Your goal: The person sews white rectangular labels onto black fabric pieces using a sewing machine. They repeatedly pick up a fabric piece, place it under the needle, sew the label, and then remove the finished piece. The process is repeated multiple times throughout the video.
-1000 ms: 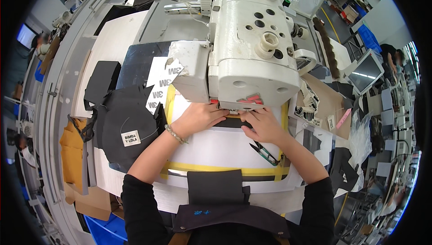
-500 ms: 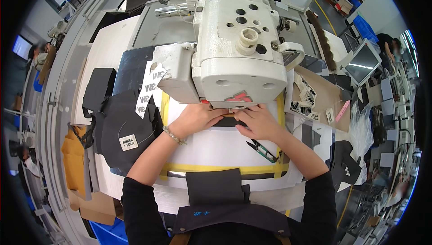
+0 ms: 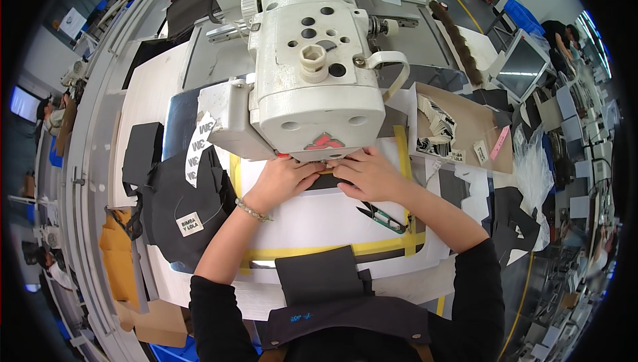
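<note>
Under the head of a white sewing machine (image 3: 319, 103), both hands steady a dark piece (image 3: 318, 183) with a narrow tan strip. My left hand (image 3: 282, 179) has bent fingers at its left side, their tips partly hidden by the machine. My right hand (image 3: 365, 175) grips its right side, fingers curled beside the needle area. Beneath lies a white work sheet (image 3: 312, 222) edged with yellow tape. Green-handled thread snips (image 3: 389, 221) lie below my right hand. A stack of black pieces (image 3: 186, 202) with a white label on top sits left of my left forearm.
Right of the machine are a cardboard tray (image 3: 482, 129) of labels, a monitor (image 3: 522, 66) and clear plastic bags (image 3: 531, 176). Mustard pieces (image 3: 116, 256) sit at the left edge. Co-workers (image 3: 558, 40) work at right and left. A dark folded piece (image 3: 316, 272) is at the front edge.
The camera view has shifted, putting the machine head further left in the picture. Both hands stay at the piece beneath it, with only slight finger movement visible.
</note>
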Motion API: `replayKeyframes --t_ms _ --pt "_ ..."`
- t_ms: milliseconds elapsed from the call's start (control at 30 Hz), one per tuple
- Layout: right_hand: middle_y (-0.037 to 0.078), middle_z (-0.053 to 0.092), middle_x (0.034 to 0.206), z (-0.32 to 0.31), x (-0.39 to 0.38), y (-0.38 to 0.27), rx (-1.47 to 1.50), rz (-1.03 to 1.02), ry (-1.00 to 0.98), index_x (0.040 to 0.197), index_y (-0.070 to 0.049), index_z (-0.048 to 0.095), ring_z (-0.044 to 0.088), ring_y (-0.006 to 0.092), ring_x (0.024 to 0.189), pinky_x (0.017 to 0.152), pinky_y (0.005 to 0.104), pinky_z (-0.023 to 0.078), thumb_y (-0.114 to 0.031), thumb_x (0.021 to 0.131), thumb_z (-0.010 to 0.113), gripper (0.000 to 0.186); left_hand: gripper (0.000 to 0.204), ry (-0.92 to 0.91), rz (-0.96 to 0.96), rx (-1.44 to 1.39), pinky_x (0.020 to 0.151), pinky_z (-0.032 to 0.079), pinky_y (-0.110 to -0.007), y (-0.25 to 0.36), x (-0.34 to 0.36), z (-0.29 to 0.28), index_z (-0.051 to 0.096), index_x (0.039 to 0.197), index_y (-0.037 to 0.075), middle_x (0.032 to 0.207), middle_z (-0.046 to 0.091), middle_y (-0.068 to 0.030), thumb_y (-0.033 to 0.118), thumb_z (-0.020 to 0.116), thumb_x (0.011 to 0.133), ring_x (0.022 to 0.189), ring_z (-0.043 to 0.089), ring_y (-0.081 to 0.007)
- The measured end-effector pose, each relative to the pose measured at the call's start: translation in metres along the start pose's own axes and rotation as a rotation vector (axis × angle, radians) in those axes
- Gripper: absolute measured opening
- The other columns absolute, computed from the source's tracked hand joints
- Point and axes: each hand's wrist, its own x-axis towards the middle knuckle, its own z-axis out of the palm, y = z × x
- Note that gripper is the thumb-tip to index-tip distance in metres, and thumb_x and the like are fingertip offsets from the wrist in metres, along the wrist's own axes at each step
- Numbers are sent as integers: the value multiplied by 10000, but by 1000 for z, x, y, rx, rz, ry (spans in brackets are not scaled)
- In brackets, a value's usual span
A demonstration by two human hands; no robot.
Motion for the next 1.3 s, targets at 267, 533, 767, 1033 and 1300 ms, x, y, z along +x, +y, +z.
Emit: replayKeyframes --t_ms 267,533,767,1033,1300 --pt "-10 681 950 -1 0 12 42 -56 168 892 -112 586 563 184 891 774 350 412 -180 797 666 141 221 -100 -165 62 757 534 -383 -12 -4 8 736 1021 110 940 710 -87 160 738 806 861 665 -298" --pt "19 644 843 0 7 25 99 -60 233 811 -94 596 563 201 830 736 350 426 -150 754 674 112 227 -130 -355 -18 741 524 -400 -17 -2 4 719 1021 74 965 697 -119 224 727 851 860 657 -322" --pt "22 599 848 -1 4 21 113 -59 231 747 -94 601 543 206 807 729 354 419 -160 744 682 104 226 -118 -242 21 730 523 -393 -24 -6 9 716 1013 65 913 700 -113 237 720 866 808 655 -329" --pt "7 579 843 1 3 24 44 -73 211 751 -109 620 538 192 830 749 342 405 -176 749 703 108 293 -289 -406 21 724 520 -397 -20 -8 -8 699 1001 25 839 685 -143 243 770 818 802 652 -334" --pt "-12 578 940 -35 -8 4 -164 60 -102 745 -115 669 504 160 1002 863 358 345 -139 738 635 42 379 -166 -236 217 848 484 -395 2 -17 -48 700 1019 47 965 697 -80 225 811 703 906 649 -267"
